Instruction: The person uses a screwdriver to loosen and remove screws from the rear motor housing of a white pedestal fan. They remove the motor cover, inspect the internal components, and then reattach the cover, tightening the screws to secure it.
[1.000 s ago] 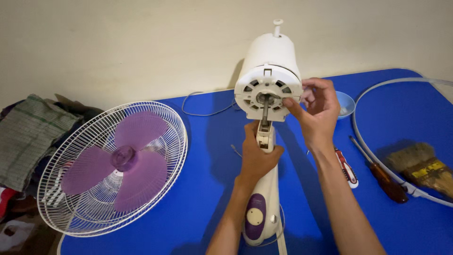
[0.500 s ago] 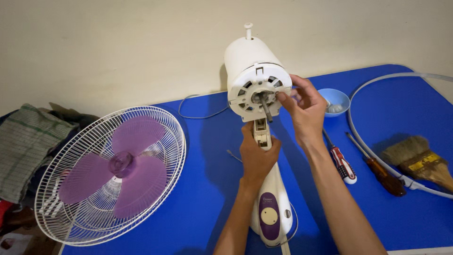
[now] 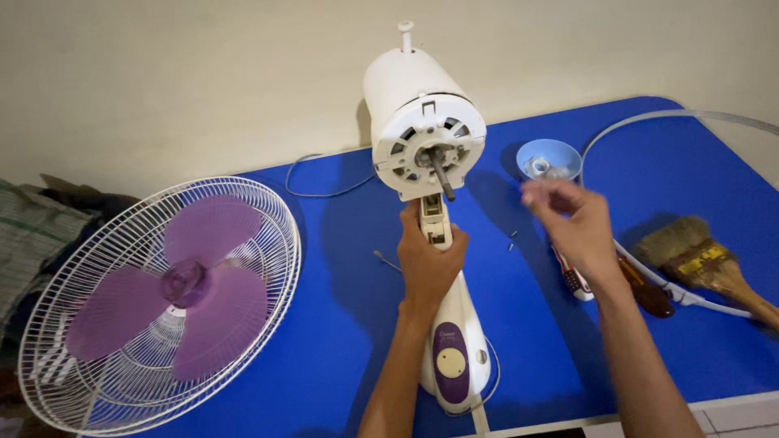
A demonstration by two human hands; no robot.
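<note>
1 blurred right hand (image 3: 572,223), grip unclear

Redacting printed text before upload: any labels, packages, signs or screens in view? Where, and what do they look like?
No packages, signs or screens.
Small printed mark on the white plastic fan stand, just above its oval purple control panel, below the left hand: tiny, dark.
Yellow band label on the wooden-handled paintbrush, right side of the blue table: rectangular, dark print, too blurred to make out.
</note>
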